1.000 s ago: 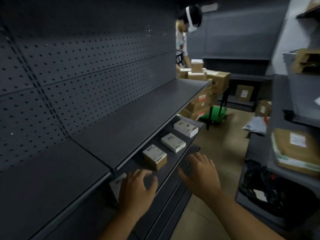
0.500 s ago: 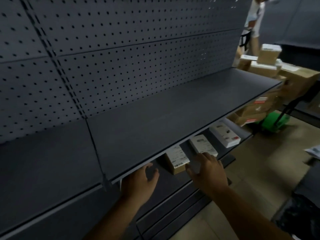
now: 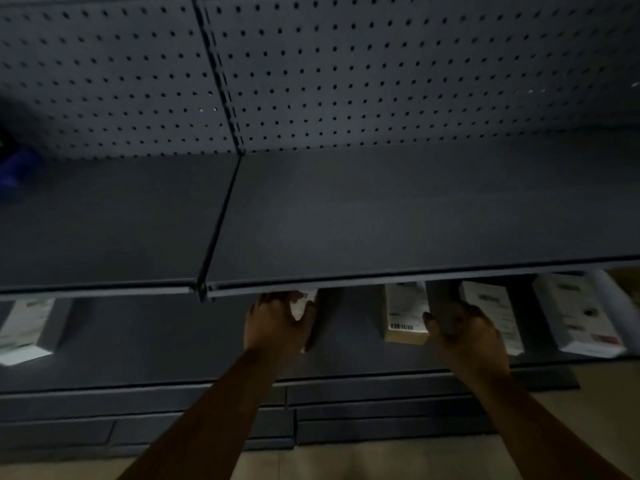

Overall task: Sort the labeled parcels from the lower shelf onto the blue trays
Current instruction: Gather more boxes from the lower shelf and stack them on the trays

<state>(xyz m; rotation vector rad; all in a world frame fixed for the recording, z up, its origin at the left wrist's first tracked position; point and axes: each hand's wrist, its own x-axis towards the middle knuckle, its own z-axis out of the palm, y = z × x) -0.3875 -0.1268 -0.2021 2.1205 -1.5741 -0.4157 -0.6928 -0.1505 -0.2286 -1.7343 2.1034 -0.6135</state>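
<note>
Both bare forearms reached under the dark metal upper shelf (image 3: pixel 381 216). The left hand (image 3: pixel 277 323) curled its fingers around a white labelled parcel (image 3: pixel 300 306) on the dark lower shelf (image 3: pixel 156 341). The right hand (image 3: pixel 464 327) clamped a flat dark grey parcel (image 3: pixel 441 306), with a tan barcoded cardboard box (image 3: pixel 403 317) just left of its fingertips and a white labelled box (image 3: pixel 491 306) just right. Grey pegboard (image 3: pixel 381 71) stood beyond.
</note>
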